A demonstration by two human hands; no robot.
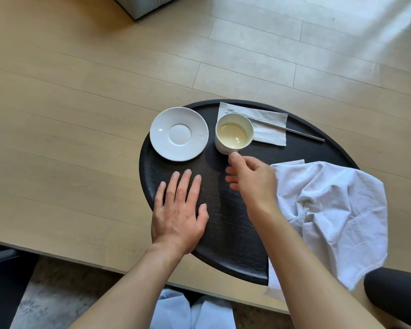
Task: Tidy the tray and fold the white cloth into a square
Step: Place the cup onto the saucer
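Two hands over the tray (235,233): right hand (252,181) pinches the cup (233,132) handle, saucer (179,134) just left of cup. Left hand (178,210) lies flat, empty. Crumpled white cloth (337,210) sits right of cup.

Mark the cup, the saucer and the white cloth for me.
cup (233,135): head view, on the pale liquid inside it.
saucer (179,134): head view, on its centre well.
white cloth (337,210): head view, on its crumpled middle.

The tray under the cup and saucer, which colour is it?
The tray is black with a fine wood grain, seen best in the head view.
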